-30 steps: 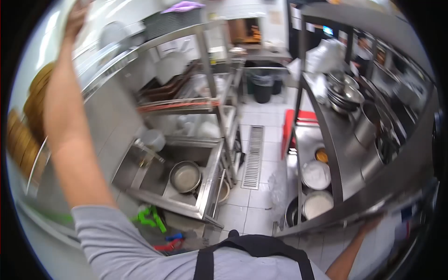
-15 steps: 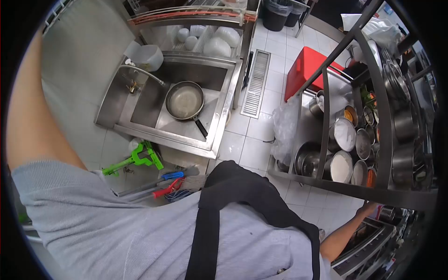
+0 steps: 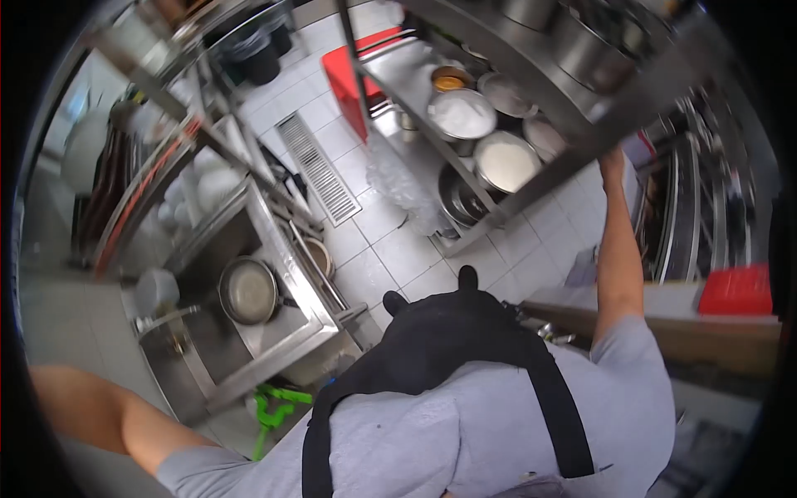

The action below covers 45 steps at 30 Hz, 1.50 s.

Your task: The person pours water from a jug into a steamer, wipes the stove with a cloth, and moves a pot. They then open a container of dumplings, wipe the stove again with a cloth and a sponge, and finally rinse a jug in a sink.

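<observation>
My right hand (image 3: 613,162) is raised to the front edge of the steel rack (image 3: 531,192), and its fingers are hidden behind the rail. My right forearm runs straight up from my grey sleeve. Only my bare left upper arm (image 3: 100,415) shows, at the lower left; the hand itself is out of frame. Below the rack's rail sit steel bowls with white contents (image 3: 506,162). I wear a grey shirt and a black apron (image 3: 432,349).
A steel sink (image 3: 286,336) at left holds a round pan (image 3: 247,290). A dish shelf with white bowls (image 3: 207,187) is above it. A floor drain grate (image 3: 317,170), red crate (image 3: 357,79), clear plastic bag (image 3: 398,187), green tool (image 3: 274,407) and red box (image 3: 737,290) are around.
My head has swung and tilted, so the sink now lies at left and the rack at top right. My left arm, raised to the high shelf a second ago, has come down.
</observation>
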Each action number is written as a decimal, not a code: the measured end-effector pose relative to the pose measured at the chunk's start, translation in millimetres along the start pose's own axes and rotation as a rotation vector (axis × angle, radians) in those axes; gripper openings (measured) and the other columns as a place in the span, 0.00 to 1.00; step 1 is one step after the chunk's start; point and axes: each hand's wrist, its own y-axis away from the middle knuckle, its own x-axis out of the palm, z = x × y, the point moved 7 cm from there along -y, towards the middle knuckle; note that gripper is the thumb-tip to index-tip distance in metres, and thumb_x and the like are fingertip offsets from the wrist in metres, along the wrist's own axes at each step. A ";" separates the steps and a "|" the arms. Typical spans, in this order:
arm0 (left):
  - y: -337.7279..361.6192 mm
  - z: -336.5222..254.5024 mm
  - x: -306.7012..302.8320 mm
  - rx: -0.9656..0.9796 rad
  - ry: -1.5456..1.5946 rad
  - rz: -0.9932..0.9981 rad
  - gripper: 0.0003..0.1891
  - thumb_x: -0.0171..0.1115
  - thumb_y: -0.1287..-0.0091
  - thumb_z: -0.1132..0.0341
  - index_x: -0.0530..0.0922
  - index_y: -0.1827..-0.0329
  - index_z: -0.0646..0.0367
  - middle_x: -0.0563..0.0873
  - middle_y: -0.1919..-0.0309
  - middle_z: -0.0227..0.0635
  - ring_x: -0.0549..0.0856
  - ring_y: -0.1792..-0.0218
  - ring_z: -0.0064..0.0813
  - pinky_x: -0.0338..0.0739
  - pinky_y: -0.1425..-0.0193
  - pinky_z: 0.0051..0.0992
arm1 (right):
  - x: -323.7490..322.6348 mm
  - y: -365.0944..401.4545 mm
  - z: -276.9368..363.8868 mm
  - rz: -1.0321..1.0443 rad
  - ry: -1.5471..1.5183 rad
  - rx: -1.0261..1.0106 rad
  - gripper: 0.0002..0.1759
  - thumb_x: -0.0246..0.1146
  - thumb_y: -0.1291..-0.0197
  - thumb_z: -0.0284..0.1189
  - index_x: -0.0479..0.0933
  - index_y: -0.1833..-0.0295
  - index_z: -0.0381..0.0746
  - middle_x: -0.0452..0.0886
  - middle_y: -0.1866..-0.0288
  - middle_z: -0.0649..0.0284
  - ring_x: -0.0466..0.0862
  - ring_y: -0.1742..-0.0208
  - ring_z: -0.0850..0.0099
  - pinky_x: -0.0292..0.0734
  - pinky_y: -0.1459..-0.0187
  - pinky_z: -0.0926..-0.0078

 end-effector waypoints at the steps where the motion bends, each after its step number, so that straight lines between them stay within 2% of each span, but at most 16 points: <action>1: 3.6 -27.9 -20.8 -0.005 0.021 -0.005 0.22 0.56 0.30 0.52 0.85 0.58 0.66 0.89 0.64 0.43 0.84 0.69 0.41 0.79 0.58 0.35 | -2.6 2.8 16.2 -0.015 0.085 0.077 0.25 0.51 0.25 0.39 0.69 0.30 0.37 0.78 0.36 0.49 0.78 0.35 0.61 0.69 0.35 0.69; 3: 15.6 -100.2 -62.7 -0.061 0.205 0.028 0.23 0.55 0.29 0.51 0.86 0.58 0.66 0.90 0.64 0.43 0.84 0.69 0.41 0.79 0.58 0.35 | -5.5 2.9 26.2 0.011 0.034 0.141 0.24 0.55 0.28 0.40 0.72 0.33 0.39 0.83 0.42 0.52 0.82 0.39 0.60 0.77 0.44 0.65; 4: 27.7 -136.3 -80.2 -0.196 0.404 0.085 0.20 0.55 0.27 0.52 0.87 0.56 0.61 0.90 0.60 0.42 0.85 0.66 0.41 0.78 0.58 0.36 | -5.0 0.6 23.6 -0.040 0.222 -0.152 0.24 0.55 0.28 0.42 0.73 0.35 0.38 0.83 0.43 0.51 0.83 0.43 0.60 0.78 0.46 0.65; 5: 37.2 -190.9 -112.9 0.030 0.750 0.124 0.21 0.51 0.25 0.55 0.85 0.61 0.64 0.87 0.70 0.43 0.83 0.69 0.43 0.76 0.59 0.40 | -6.7 -4.4 17.0 -0.032 0.149 0.007 0.24 0.55 0.28 0.43 0.75 0.36 0.39 0.84 0.45 0.51 0.85 0.45 0.59 0.77 0.47 0.64; 7: 78.1 -239.9 -101.5 0.358 1.348 0.406 0.18 0.57 0.27 0.61 0.79 0.47 0.71 0.86 0.60 0.40 0.85 0.59 0.29 0.78 0.52 0.26 | -15.6 7.0 43.5 -0.005 0.122 0.110 0.24 0.56 0.29 0.45 0.76 0.39 0.39 0.85 0.51 0.45 0.84 0.46 0.51 0.76 0.47 0.59; 9: 107.4 -339.7 -210.1 0.843 1.736 0.652 0.18 0.57 0.29 0.64 0.81 0.47 0.72 0.86 0.58 0.46 0.86 0.58 0.39 0.80 0.52 0.29 | -21.2 12.3 54.2 -0.040 0.086 0.045 0.25 0.58 0.31 0.48 0.78 0.42 0.39 0.84 0.51 0.44 0.83 0.45 0.48 0.76 0.48 0.56; 12: 151.2 -433.0 -292.0 1.540 1.739 0.882 0.16 0.55 0.31 0.71 0.79 0.44 0.70 0.87 0.58 0.48 0.86 0.59 0.46 0.82 0.50 0.33 | -26.2 14.8 51.6 -0.093 -0.097 0.059 0.25 0.66 0.38 0.42 0.76 0.42 0.38 0.81 0.45 0.43 0.81 0.44 0.45 0.77 0.45 0.56; 21: 322.4 -707.4 -403.4 1.034 2.132 2.024 0.27 0.48 0.23 0.71 0.58 0.22 0.59 0.86 0.45 0.41 0.85 0.48 0.29 0.76 0.40 0.27 | -35.0 -5.3 45.8 0.175 -0.066 -0.175 0.28 0.65 0.38 0.47 0.72 0.45 0.34 0.81 0.53 0.42 0.82 0.52 0.45 0.78 0.51 0.51; 25: 374.4 -774.9 -426.4 1.416 1.937 2.041 0.23 0.51 0.21 0.66 0.66 0.25 0.61 0.85 0.44 0.39 0.82 0.45 0.24 0.74 0.37 0.26 | -40.6 -22.5 45.5 0.420 -0.011 -0.240 0.28 0.65 0.39 0.49 0.72 0.52 0.33 0.83 0.65 0.43 0.84 0.60 0.44 0.79 0.57 0.50; 31: 362.2 -895.5 -457.9 1.151 2.127 2.167 0.19 0.55 0.24 0.61 0.76 0.36 0.62 0.86 0.44 0.43 0.84 0.46 0.30 0.75 0.40 0.27 | -34.4 -53.1 45.4 0.746 0.084 -0.394 0.26 0.65 0.41 0.51 0.81 0.64 0.35 0.85 0.70 0.48 0.86 0.64 0.48 0.81 0.64 0.51; 34: 334.6 -954.9 -461.0 1.295 2.155 1.352 0.18 0.58 0.26 0.61 0.78 0.38 0.62 0.85 0.44 0.42 0.83 0.44 0.35 0.75 0.39 0.31 | -25.1 -69.7 43.6 0.890 0.047 -0.580 0.19 0.65 0.44 0.45 0.84 0.69 0.38 0.86 0.69 0.51 0.87 0.64 0.50 0.81 0.66 0.52; 35: 348.0 -981.9 -455.7 1.310 2.171 1.332 0.18 0.58 0.26 0.61 0.78 0.38 0.62 0.85 0.44 0.42 0.83 0.44 0.35 0.75 0.39 0.31 | -12.8 -68.0 41.1 0.817 -0.026 -0.685 0.17 0.65 0.46 0.43 0.86 0.69 0.39 0.86 0.68 0.51 0.87 0.64 0.50 0.81 0.65 0.52; 38: 405.7 -1065.3 -436.5 -0.015 1.520 3.332 0.19 0.59 0.26 0.60 0.78 0.38 0.62 0.84 0.44 0.42 0.83 0.44 0.32 0.76 0.40 0.29 | -9.2 -85.4 38.4 1.044 -0.067 -0.733 0.17 0.66 0.48 0.45 0.83 0.70 0.40 0.86 0.66 0.53 0.86 0.61 0.50 0.81 0.63 0.52; 39: 329.7 -1070.7 -446.8 0.757 2.036 2.516 0.18 0.59 0.27 0.59 0.81 0.42 0.63 0.87 0.51 0.38 0.85 0.51 0.28 0.78 0.46 0.28 | -12.5 -101.2 25.8 0.927 -0.086 -0.848 0.17 0.65 0.45 0.44 0.82 0.69 0.40 0.85 0.71 0.56 0.86 0.65 0.52 0.79 0.66 0.53; 43: 305.4 -1142.6 -431.7 0.808 2.046 2.301 0.17 0.60 0.27 0.58 0.84 0.49 0.64 0.88 0.59 0.34 0.85 0.59 0.24 0.78 0.52 0.26 | -40.5 -200.4 -91.2 0.481 -0.533 -0.741 0.15 0.62 0.37 0.40 0.78 0.67 0.39 0.82 0.77 0.59 0.83 0.71 0.53 0.74 0.72 0.54; 45: 297.4 -1175.0 -427.3 0.802 2.013 2.166 0.17 0.60 0.27 0.57 0.86 0.53 0.64 0.89 0.65 0.31 0.85 0.63 0.21 0.78 0.56 0.24 | -53.2 -245.1 -165.7 0.347 -0.296 -0.583 0.13 0.61 0.33 0.36 0.77 0.64 0.38 0.82 0.76 0.58 0.82 0.73 0.52 0.75 0.72 0.58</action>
